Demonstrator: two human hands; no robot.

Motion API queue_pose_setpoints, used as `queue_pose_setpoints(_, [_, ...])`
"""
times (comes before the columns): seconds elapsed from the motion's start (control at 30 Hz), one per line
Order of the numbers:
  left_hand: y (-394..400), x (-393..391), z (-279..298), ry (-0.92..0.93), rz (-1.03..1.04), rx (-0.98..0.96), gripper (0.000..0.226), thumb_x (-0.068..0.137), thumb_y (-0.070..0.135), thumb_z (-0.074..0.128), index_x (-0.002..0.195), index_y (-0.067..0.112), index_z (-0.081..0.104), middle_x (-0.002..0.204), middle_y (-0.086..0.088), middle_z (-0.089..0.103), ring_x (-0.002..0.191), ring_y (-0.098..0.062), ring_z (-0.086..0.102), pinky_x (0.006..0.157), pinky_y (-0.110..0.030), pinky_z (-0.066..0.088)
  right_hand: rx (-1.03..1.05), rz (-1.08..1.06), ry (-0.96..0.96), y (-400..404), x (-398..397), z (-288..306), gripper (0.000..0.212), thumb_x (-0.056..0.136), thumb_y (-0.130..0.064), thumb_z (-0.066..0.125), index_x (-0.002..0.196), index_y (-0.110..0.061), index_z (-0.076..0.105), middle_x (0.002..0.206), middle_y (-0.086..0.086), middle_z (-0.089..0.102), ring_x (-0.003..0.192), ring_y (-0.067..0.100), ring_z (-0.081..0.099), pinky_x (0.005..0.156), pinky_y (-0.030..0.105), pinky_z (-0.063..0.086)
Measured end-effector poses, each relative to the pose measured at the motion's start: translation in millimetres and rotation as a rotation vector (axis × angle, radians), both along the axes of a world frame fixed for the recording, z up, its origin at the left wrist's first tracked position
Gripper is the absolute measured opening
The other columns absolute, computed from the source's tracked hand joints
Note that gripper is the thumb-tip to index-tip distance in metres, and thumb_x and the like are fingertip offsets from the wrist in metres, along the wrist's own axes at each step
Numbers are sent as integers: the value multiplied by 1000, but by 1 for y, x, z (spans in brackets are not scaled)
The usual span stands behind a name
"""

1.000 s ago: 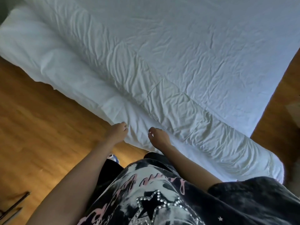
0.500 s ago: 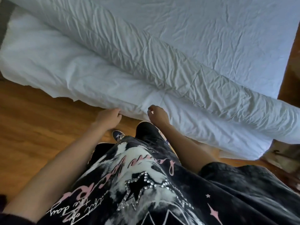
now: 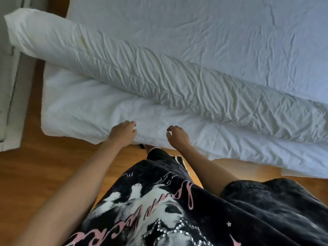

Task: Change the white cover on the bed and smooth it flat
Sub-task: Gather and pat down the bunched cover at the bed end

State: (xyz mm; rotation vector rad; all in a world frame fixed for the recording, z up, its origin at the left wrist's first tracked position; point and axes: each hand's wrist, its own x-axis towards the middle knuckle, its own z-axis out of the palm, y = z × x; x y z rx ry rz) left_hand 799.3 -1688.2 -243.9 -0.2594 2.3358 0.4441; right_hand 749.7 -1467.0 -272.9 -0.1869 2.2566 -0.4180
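Note:
The white cover [image 3: 221, 41] lies spread over the bed, creased across its top. A thick wrinkled roll of it [image 3: 159, 79] runs diagonally from upper left to right. Below the roll a flat white layer [image 3: 79, 103] hangs out over the floor. My left hand [image 3: 122, 133] sits on that layer's near edge with its fingers curled into the fabric. My right hand [image 3: 177, 137] is a short way to the right on the same edge, fingers curled down on the cloth, thumb slightly apart.
Wooden floor [image 3: 35, 174] lies below and to the left of the bed. A pale grey piece of furniture [image 3: 8, 77] stands along the left side. My dark printed shirt [image 3: 177, 210] fills the bottom of the view. A dark shoe tip [image 3: 142, 146] shows under the cover's edge.
The cover's near layer has come further out over the floor towards me. My hands have spread a little apart on its edge, and the view has shifted left along the bed.

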Motion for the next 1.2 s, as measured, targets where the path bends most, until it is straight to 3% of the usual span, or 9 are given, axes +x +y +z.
queue_pose_setpoints(0.1, [-56,-26,-1,-12,-51,-30,39,101,25,36,136,13,47,139,-9,49,119,-28,52,92,-40,45,-47,-12,4,-60,-28,2,32,99,-23,42,126,-13,57,128,8,57,120,26,48,91,37,43])
queue_pose_setpoints(0.27, [-140,-81,-7,132,16,-79,37,100,21,40,133,9,52,134,-11,52,120,-31,50,91,-42,43,-108,-34,88,-129,-75,1,35,99,-20,43,131,-12,54,137,5,51,128,24,42,96,37,40])
queue_pose_setpoints(0.5, [-265,-209,-44,488,-36,-202,31,92,13,50,118,-1,58,117,-26,56,112,-42,48,85,-54,46,-98,-169,444,-204,-172,-40,40,94,-17,50,133,-9,52,138,10,50,125,29,44,97,39,40])
queue_pose_setpoints(0.7, [-351,-312,-108,605,-97,-209,44,97,30,42,131,4,50,134,-26,47,123,-44,39,101,-54,37,-24,-129,575,-270,-254,-93,45,98,-35,43,138,-13,46,136,9,50,125,29,43,99,35,33])
queue_pose_setpoints(0.8, [-387,-345,-150,488,-127,-208,64,94,57,35,136,10,47,135,-27,49,123,-46,43,104,-53,36,23,-136,609,-300,-269,-130,44,100,-44,33,128,-18,53,124,7,61,117,28,52,96,35,34])
queue_pose_setpoints(0.87, [-398,-349,-181,425,-147,-201,92,81,85,20,131,15,52,128,-27,55,116,-47,51,101,-53,41,62,-215,668,-308,-262,-158,43,100,-44,31,117,-17,59,115,7,65,111,28,56,94,34,35])
queue_pose_setpoints(0.93, [-395,-339,-209,438,-228,-190,107,75,90,8,115,5,60,112,-33,59,102,-49,56,91,-53,46,91,-275,732,-307,-251,-185,42,99,-42,33,111,-14,61,112,8,65,108,29,57,92,34,36])
queue_pose_setpoints(1.03, [-382,-306,-223,610,-286,-218,92,91,74,17,90,-9,58,84,-38,57,79,-49,57,72,-46,42,161,-313,875,-310,-233,-211,39,97,-38,34,99,-12,63,102,11,66,98,31,59,86,37,36])
queue_pose_setpoints(1.2, [-369,-251,-215,724,-237,-255,76,99,57,20,96,-6,62,87,-36,61,81,-50,58,71,-49,37,293,-359,963,-313,-207,-209,41,98,-35,28,89,-14,62,93,9,68,93,30,59,84,36,31])
